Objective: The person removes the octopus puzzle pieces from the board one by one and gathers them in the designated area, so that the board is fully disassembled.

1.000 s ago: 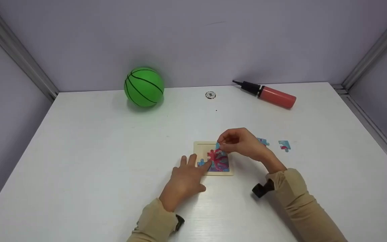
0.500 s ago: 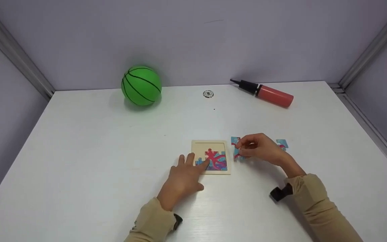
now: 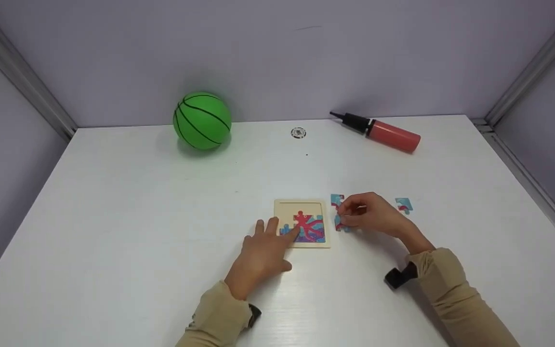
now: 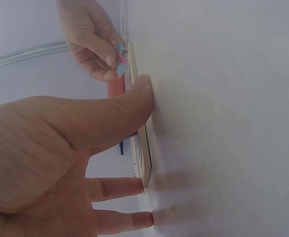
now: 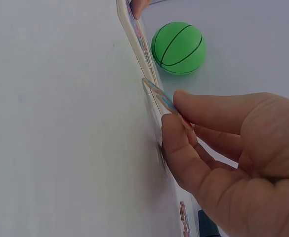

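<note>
Puzzle board [image 3: 300,207]: flat on tabletop [image 3: 138,217], around mid-width, well out from back edge, between both hands. Partly filled with octopus pieces [image 3: 311,227] along near edge and up the right side; bare wood along far edge and at far left corner. At near left corner: left hand [image 3: 259,258], fingers straight and spread, index reaching over the fitted pieces, middle fingertip at left edge. Just off right edge: right hand [image 3: 374,214], thumb and fingers pinching a blue-and-red puzzle piece [image 5: 165,100], tilted in right wrist view. Can't tell if touching the board. Hands apart from each other. Right of right hand: loose piece [image 3: 403,205] on tabletop. Toward back edge, left to right: green ball [image 3: 202,120], small round chip [image 3: 298,132], red-and-black pump [image 3: 388,135], nozzle pointing left.
</note>
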`<state>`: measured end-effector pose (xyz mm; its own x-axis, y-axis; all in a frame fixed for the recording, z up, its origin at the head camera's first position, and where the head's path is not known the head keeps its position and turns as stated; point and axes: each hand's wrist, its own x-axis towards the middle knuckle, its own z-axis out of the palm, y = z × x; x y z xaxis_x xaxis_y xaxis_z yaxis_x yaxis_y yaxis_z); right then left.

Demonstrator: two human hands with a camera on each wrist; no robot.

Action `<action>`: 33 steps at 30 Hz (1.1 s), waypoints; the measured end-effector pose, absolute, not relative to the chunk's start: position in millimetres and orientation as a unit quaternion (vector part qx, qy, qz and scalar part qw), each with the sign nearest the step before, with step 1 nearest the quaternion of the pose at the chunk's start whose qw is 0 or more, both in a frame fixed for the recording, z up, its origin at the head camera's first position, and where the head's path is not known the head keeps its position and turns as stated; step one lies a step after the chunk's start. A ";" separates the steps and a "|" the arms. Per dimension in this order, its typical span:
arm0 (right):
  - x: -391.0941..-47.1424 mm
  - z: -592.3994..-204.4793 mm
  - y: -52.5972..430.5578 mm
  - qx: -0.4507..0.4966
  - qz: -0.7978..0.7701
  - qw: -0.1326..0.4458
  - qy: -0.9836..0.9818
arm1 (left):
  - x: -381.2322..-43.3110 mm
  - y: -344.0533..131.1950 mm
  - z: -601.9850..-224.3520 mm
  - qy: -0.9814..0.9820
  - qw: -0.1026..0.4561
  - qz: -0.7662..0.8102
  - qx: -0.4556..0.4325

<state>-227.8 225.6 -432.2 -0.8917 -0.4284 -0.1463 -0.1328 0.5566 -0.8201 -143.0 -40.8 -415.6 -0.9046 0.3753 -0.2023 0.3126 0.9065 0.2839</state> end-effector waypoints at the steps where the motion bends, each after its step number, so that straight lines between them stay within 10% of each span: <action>1: -227.6 -431.9 224.9 -0.161 -0.438 0.165 0.869 | -142.9 -40.8 -415.4 0.968 0.128 0.123 0.178; 33: -228.9 -433.8 222.1 -0.134 -0.390 0.158 0.897 | -143.6 -43.5 -417.3 0.963 0.138 0.173 0.156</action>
